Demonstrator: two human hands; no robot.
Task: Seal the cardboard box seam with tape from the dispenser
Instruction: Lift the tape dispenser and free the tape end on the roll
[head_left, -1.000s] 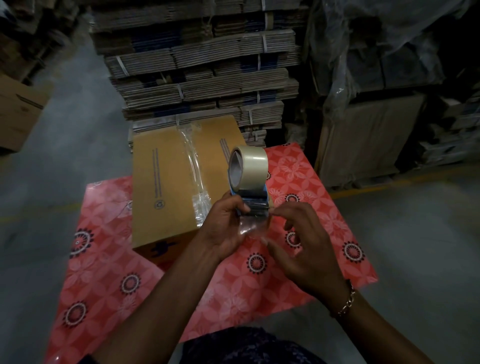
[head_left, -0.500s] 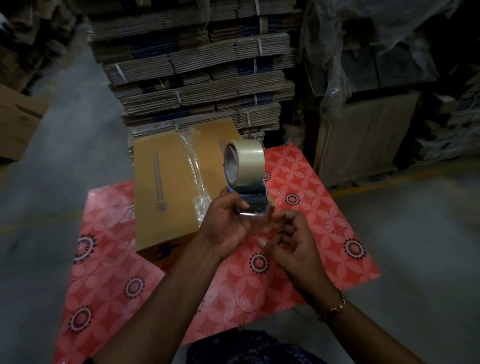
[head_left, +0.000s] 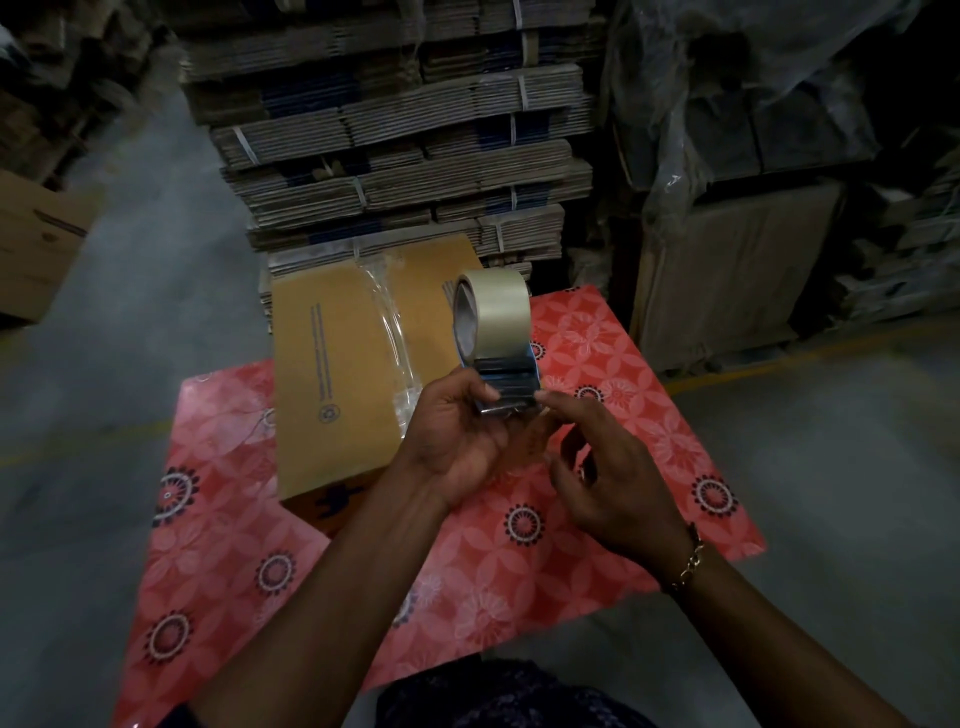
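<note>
Two hands meet over the worktop (head_left: 597, 358), which wears a red flowered cloth. The left hand (head_left: 462, 441) holds the dispenser (head_left: 506, 384) upright, its fingers (head_left: 485, 397) wrapped round the lower body and the thumb laid across the near face. The roll (head_left: 493, 312) of pale tape stands above those fingers, on edge. The right hand (head_left: 618, 478) comes in from the right; its forefinger and thumb pinch at the dispenser's lower right edge, where the tape end would be, though the tape end itself is too clear and dark to make out. The other right fingers are loosely spread below. A chain bracelet (head_left: 691, 558) sits on the right wrist.

The box (head_left: 337, 374) lies just left of and beyond the left fingers, flaps shut, resting on the worktop. A strip of clear tape (head_left: 395, 332) already runs along its seam from the far edge toward the near one, wrinkled near the left hand. The left hand and wrist hide the box's near right corner, and the dispenser hides part of its right flap.

Beyond the box, strapped bundles of flat cardboard (head_left: 395, 145) rise in a tall stack. Right of the fingers and well apart stand plastic-wrapped pallets (head_left: 737, 156). Far left, another carton (head_left: 36, 244) sits on the grey floor (head_left: 130, 322).
</note>
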